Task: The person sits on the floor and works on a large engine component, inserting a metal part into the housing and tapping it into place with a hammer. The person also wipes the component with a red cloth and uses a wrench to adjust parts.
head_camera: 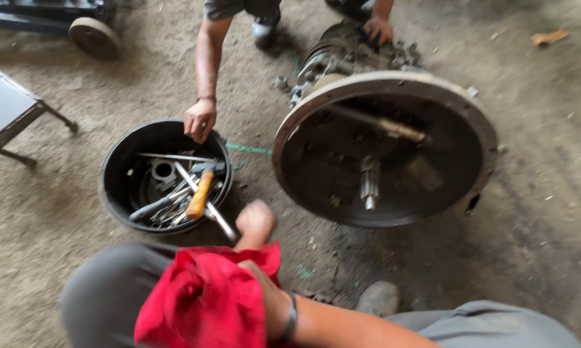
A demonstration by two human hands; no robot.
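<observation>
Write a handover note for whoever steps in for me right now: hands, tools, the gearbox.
Right hand: fisted, seemingly on a long metal bar reaching into the black bucket of tools.
Left hand: out of view.
Red cloth lies over my forearm.
Gearbox housing lies on the dirt floor, open end towards me, shaft exposed.
A co-worker's hand is at the bucket rim, their other hand on the housing's far end.

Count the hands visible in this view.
3. The wearer's hand holds a metal rod by the red cloth; a co-worker's hand grips the black bucket rim; another rests on the gearbox. Others may be hidden.
</observation>
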